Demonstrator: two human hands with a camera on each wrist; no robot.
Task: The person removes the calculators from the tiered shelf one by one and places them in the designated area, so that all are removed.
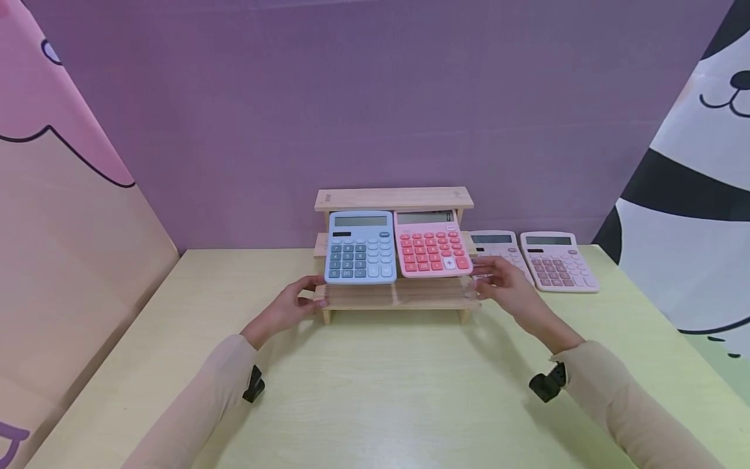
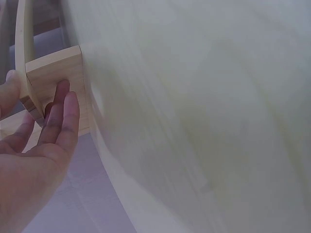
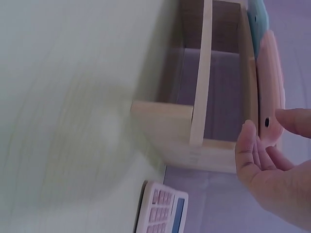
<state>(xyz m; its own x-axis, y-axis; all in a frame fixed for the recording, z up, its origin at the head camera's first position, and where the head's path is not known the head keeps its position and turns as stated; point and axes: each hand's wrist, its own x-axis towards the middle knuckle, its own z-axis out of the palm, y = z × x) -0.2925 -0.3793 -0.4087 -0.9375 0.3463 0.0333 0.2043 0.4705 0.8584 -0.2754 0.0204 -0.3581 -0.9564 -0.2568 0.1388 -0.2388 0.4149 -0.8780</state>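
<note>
A tiered wooden shelf (image 1: 392, 297) stands on the table. My left hand (image 1: 291, 304) grips the left end of its lowest board; in the left wrist view, the thumb lies on one face of the board and the fingers curl round the other. On the shelf lean a blue calculator (image 1: 361, 254) at left and a pink calculator (image 1: 433, 247) beside it, slightly turned. My right hand (image 1: 512, 286) is at the pink calculator's lower right corner. In the right wrist view, that corner sits between the digits of my right hand (image 3: 279, 165).
Two pale pink calculators lie on the table right of the shelf: one (image 1: 498, 242) partly behind my right hand, the other (image 1: 559, 264) farther right. A purple backdrop (image 1: 387, 98) rises behind. The pale wooden table (image 1: 392, 391) extends in front of the shelf.
</note>
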